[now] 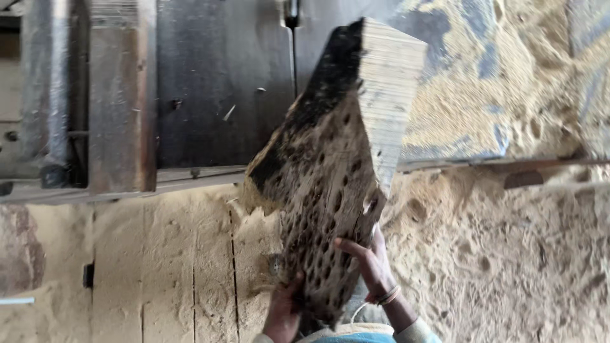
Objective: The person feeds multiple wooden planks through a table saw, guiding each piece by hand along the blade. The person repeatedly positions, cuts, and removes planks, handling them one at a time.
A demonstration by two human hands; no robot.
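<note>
Sawdust lies thick over the pale plank work table (171, 267) that stretches out to either side of the hands, and heaps of it bank up against the blue-stained wall beyond and to the right of them. Ahead and to the left of the hands stands a dark, worn metal saw frame (216, 95) with a thin vertical band-saw blade (293, 57) running down just behind the lifted wood.

Both hands grip the near, lower end of a big wedge-shaped slab of weathered timber (330, 165), brown and pitted with many bore holes on its broad face, blackened along its upper left edge, with a clean pale sawn face on the right. It stands tilted on end, its top leaning away and to the right, near the blade; whether its base touches the table cannot be told.

The left hand (283, 314) curls round the bottom left corner, fingers closed on the edge. The right hand (372, 263), bangles at the wrist, clasps the lower right edge with fingers wrapped over onto the pitted face.

Judging by its bulk, the slab looks heavy and rigid, but the riddled, decayed face may crumble or shed splinters under pressure. The firm sawn side and the thick lower edges seem the soundest places to hold; dusty surfaces could make it slip.
</note>
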